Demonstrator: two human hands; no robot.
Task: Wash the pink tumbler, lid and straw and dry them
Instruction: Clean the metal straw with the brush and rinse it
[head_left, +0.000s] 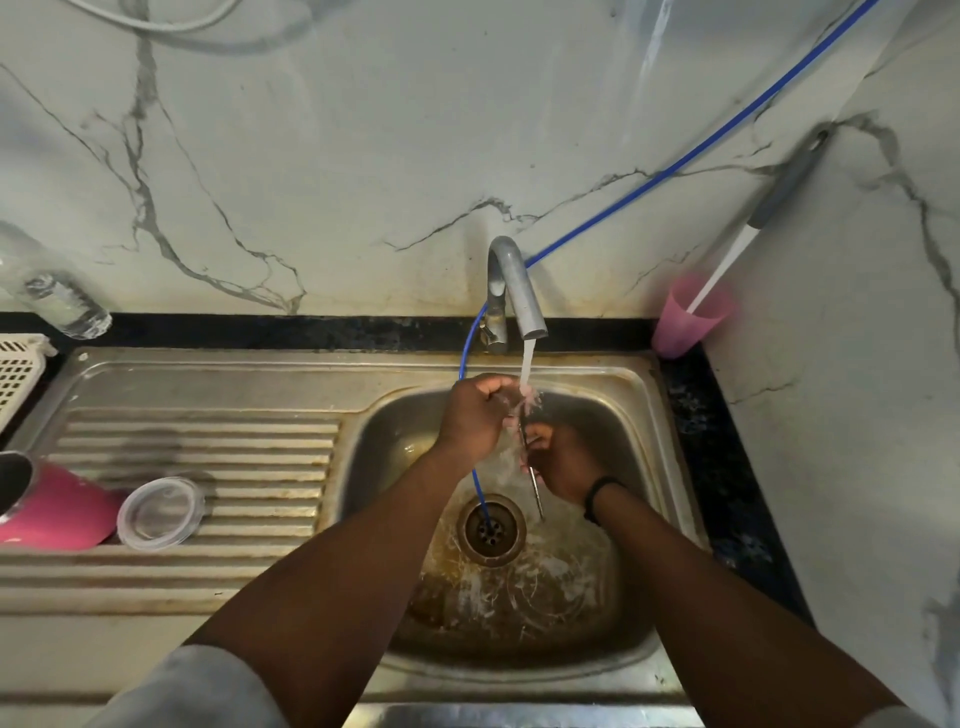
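Observation:
Both hands are over the sink basin (639, 415) under the running tap (519, 291). My left hand (475, 413) is curled in a fist around the upper end of the thin metal straw (536, 491), right where the water falls. My right hand (563, 462) holds the straw lower down, and its bottom end pokes out toward the drain (491, 530). The pink tumbler (57, 514) lies on its side on the drainboard at the far left. The clear round lid (161, 512) rests beside it on the ridges.
A blue hose (675, 166) runs down the wall and into the drain. A pink cup (685, 319) holding a long-handled brush (769, 208) stands at the back right corner. A clear bottle (62, 301) and a white basket (18, 374) sit at the left.

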